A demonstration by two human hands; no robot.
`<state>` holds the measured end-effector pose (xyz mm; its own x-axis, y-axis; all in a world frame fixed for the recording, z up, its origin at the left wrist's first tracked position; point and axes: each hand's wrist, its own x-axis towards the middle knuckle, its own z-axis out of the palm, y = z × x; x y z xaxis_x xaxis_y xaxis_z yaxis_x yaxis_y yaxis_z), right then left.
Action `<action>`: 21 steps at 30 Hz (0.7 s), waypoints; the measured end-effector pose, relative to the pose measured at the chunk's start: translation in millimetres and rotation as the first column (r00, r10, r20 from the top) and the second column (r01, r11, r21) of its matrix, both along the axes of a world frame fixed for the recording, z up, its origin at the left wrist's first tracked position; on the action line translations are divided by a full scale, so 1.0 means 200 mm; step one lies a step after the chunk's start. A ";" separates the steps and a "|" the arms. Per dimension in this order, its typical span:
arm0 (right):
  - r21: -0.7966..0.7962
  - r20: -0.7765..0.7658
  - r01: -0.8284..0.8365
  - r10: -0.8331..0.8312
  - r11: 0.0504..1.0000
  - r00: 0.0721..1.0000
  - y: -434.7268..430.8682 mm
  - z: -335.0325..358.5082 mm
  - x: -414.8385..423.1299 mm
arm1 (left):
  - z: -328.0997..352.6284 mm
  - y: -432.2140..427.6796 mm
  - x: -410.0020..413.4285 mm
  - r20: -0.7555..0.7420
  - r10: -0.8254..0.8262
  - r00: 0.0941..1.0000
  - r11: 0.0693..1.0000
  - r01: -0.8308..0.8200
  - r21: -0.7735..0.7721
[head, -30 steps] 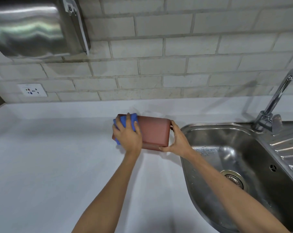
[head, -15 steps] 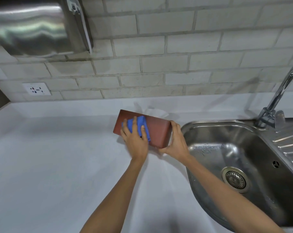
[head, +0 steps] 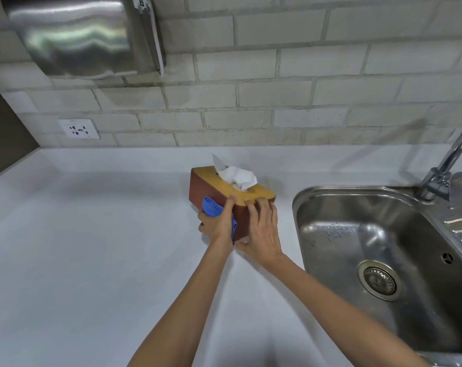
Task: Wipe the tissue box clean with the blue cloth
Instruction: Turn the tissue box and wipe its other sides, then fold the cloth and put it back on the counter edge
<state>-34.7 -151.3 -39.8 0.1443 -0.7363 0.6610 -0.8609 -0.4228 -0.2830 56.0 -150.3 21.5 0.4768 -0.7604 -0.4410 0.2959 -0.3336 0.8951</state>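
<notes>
Two bare hands meet at the near side of a tissue box (head: 216,189) on a white table (head: 92,247). The left hand (head: 216,225) is closed around a bunched blue cloth (head: 211,207) and presses it against the box's dark red-brown front side, near the middle of that side; blue folds show above the knuckles and along the inner edge of the hand. The right hand (head: 263,229) grips the right end of the box, fingers curled over the top edge, thumb low against the front near the base. The two hands sit just beside each other, almost touching.

The box is rectangular, with a yellow-tan top and red-brown sides, set at an angle so its left end points toward the wall. A white tissue (head: 236,174) stands up crumpled out of the slot in the top. How many tissues are inside cannot be seen.

Just to the right of the box is a stainless steel sink (head: 383,234) sunk into the table, with water droplets on its back wall and a round drain strainer (head: 379,280) in the bottom. A chrome tap (head: 447,165) rises at its far right corner. Behind runs a wall of pale tiles (head: 277,88), with a white socket (head: 79,129) low on the left and a shiny metal dispenser (head: 78,33) mounted above it
</notes>
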 end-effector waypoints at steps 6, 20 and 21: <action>-0.034 -0.012 -0.167 0.167 0.985 0.986 0.05 -0.02 -0.04 | -0.09 0.03 0.18 -0.095 -0.113 0.989 0.988 0.102 -0.117; 0.469 0.565 -0.167 -0.150 0.867 0.811 0.00 0.04 -0.07 | -0.11 0.03 0.16 0.091 -0.054 0.994 0.998 0.057 -0.033; 0.476 0.567 -0.164 -0.159 0.864 0.808 0.00 0.04 -0.07 | -0.10 0.03 0.15 0.123 -0.034 0.992 0.999 0.036 -0.016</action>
<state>-48.0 -151.1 -32.7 -0.1370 -0.9749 0.1757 -0.4661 -0.0931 -0.8798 85.0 -143.8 0.8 0.4992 -0.7849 -0.3671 0.1724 -0.3252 0.9298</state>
